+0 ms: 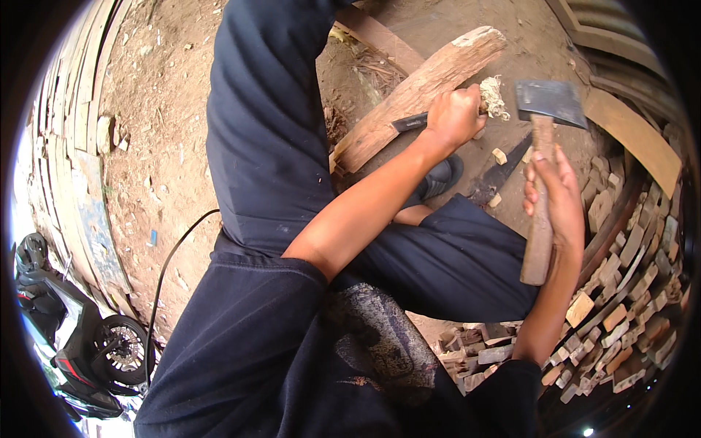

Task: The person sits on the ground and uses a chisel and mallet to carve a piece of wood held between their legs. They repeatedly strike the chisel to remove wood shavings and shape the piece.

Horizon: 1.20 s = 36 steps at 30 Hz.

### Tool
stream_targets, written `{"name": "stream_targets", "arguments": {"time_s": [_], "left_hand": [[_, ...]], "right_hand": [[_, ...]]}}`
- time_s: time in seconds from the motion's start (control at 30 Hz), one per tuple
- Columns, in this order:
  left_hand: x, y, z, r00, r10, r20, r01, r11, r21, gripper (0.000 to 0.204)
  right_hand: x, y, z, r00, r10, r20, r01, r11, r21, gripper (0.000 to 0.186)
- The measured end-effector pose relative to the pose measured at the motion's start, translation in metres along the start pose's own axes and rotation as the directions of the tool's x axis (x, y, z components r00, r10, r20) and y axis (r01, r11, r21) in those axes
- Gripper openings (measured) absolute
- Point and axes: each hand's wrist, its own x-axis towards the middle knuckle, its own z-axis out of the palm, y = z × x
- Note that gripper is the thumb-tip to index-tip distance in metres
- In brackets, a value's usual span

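Observation:
My left hand point(454, 117) is closed around the handle of a chisel point(410, 123). The blade's dark end meets the side of a thick rough log point(416, 91), and the handle's frayed, whitish butt point(496, 98) sticks out past my fist. To the right, my right hand point(556, 186) grips the wooden haft of a hatchet point(540, 244). Its broad dark metal head point(551, 101) is raised, apart from the chisel's frayed end. The log lies slanting on the ground beyond my knees.
A dark shoe point(442, 177) stands by the log. Stacked small wood pieces point(621, 321) lie at right, near a curved plywood strip point(642, 135). Planks point(77, 139) line the left side, where a parked motorcycle point(87, 350) and a black cable point(169, 255) show. A dark saw-like blade point(504, 171) lies on the dirt.

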Motion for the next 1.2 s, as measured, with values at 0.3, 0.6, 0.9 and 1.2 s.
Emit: {"name": "stream_targets", "arguments": {"time_s": [0.3,0.6,0.9,1.2], "left_hand": [[-0.001,-0.004,0.002,0.999,0.013,-0.039,-0.014,0.999,-0.035,0.027],[0.003,-0.008,0.002,0.998,0.008,-0.063,-0.010,0.999,-0.032,0.027],[0.006,-0.007,0.003,0.999,-0.024,-0.040,0.022,0.999,-0.028,0.025],[0.007,-0.009,0.006,0.999,-0.007,-0.049,0.007,1.000,0.005,0.027]], "right_hand": [[0.002,-0.005,-0.019,0.999,-0.024,-0.035,0.027,0.996,0.081,0.031],[0.004,-0.005,-0.005,0.999,0.029,0.012,-0.029,1.000,0.005,0.038],[0.008,0.000,-0.002,0.999,-0.017,0.031,0.016,0.999,0.032,0.042],[0.008,-0.008,-0.020,0.971,-0.218,-0.096,0.228,0.967,0.109,0.037]]}}
